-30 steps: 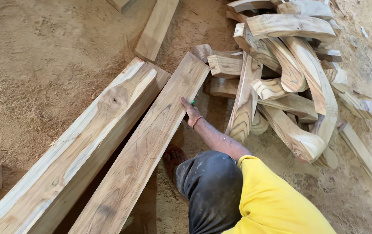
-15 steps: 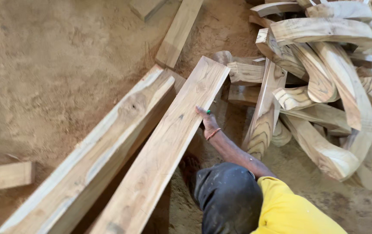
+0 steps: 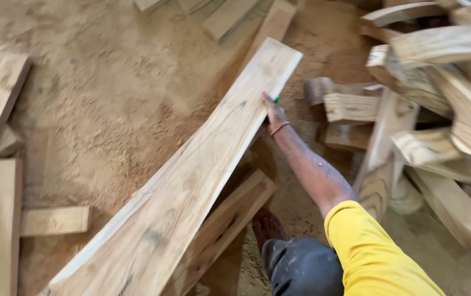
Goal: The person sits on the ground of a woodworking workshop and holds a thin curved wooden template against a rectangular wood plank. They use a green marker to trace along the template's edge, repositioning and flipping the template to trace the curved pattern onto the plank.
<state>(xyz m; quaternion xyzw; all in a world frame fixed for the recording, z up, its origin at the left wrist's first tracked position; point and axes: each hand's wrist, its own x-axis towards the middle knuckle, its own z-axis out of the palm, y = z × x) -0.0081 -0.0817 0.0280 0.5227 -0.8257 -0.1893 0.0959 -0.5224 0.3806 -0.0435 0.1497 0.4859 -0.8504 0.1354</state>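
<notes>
My right hand (image 3: 273, 113) reaches out from a yellow sleeve and rests against the right edge of a long pale wooden plank (image 3: 191, 181), near its far end. A small green pencil-like thing (image 3: 276, 100) pokes out at the fingertips. A thin orange band circles the wrist. The plank runs diagonally from the bottom left to the top middle. It lies over a thicker beam (image 3: 230, 216) that shows beneath it. My left hand is out of view.
Sawdust (image 3: 115, 109) covers the ground. A heap of curved and cut wooden pieces (image 3: 438, 98) fills the right side. Short boards (image 3: 2, 219) lie at the left edge, and more planks (image 3: 230, 16) at the top. My dark-trousered knee (image 3: 301, 268) is at the bottom.
The view has come closer and shifted left. The plank now covers most of the thick beam beside it. My right hand has stayed on the plank's right edge.
</notes>
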